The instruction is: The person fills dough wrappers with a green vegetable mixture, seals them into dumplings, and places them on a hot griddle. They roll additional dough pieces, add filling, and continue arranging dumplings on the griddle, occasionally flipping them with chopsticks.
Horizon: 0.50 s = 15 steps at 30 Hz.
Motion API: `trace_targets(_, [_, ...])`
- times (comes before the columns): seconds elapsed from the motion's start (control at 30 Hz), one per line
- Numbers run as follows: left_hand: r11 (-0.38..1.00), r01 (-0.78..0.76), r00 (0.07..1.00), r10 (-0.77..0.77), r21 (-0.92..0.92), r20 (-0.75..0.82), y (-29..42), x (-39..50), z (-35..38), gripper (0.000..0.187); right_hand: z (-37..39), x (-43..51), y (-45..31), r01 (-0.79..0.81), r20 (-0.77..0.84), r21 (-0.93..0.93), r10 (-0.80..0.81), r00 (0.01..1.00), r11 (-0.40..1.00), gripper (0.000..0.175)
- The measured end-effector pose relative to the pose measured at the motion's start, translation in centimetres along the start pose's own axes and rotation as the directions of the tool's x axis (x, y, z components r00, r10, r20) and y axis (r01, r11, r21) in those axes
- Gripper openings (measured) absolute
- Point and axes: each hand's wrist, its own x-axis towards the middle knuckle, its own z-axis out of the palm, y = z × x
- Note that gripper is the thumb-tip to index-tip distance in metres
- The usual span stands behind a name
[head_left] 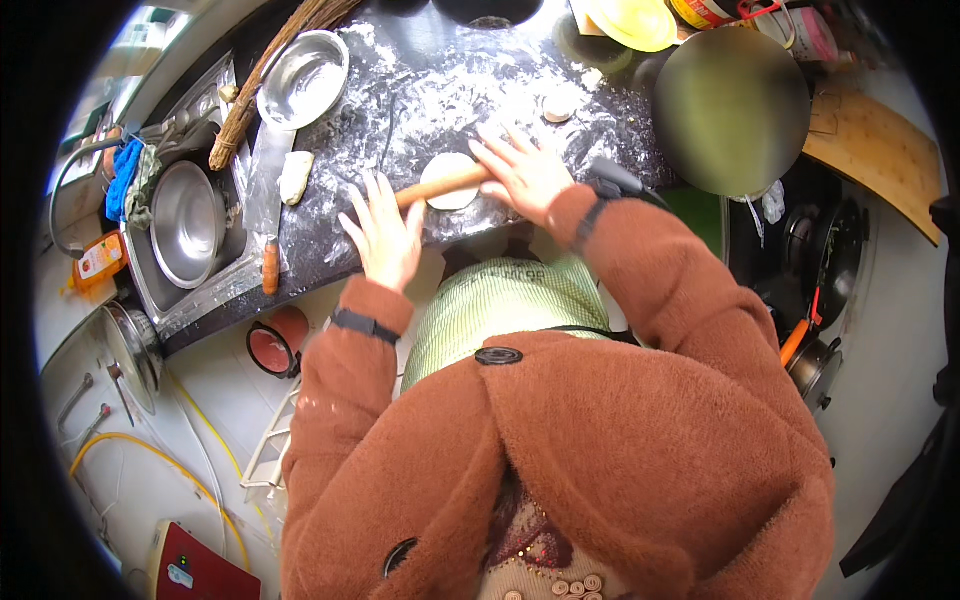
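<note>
A thin wooden rolling pin (454, 182) lies slantwise across a flat round of dough (454, 196) near the counter's front edge. Over the pin's left end rests my left hand (386, 232), its fingers spread. My right hand (529, 176) lies flat over the other end, fingers also apart. Both palms hide the pin's ends, and neither hand's fingers are curled around it. A small lump of dough (557, 109) sits beyond my right hand. To the left are a longer piece of dough (296, 178) and a broad knife (264, 187) with a wooden handle.
Flour covers the dark counter (322, 244). A steel bowl (304, 81) and a bundle of twigs (262, 86) stand at the left, beside a sink holding a steel basin (187, 225). A yellow dish (634, 22) and a large blurred round thing (731, 112) are at the right.
</note>
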Motion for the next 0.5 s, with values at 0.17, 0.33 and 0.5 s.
trace_targets(0.17, [0.997, -0.025, 0.994, 0.032, 0.071, -0.101, -1.3, 5.4, 0.6, 0.063, 0.8, 4.9, 1.9, 0.194, 0.001, -0.306, -0.203, 0.979, 0.932, 0.062])
trace_targets(0.33, [1.000, 0.009, 1.000, -0.009, -0.023, 0.002, -1.3, 0.4, 0.7, 0.068, 1.5, -0.3, -0.6, 0.046, 0.012, -0.043, -0.046, 0.999, 0.998, 0.062])
trace_targets(0.5, [0.983, -0.183, 0.944, 0.174, -0.007, -0.281, -1.3, 2.5, 0.3, 0.047, 2.3, 1.5, 1.0, 0.055, -0.128, 0.140, -0.037, 0.991, 0.989, 0.043])
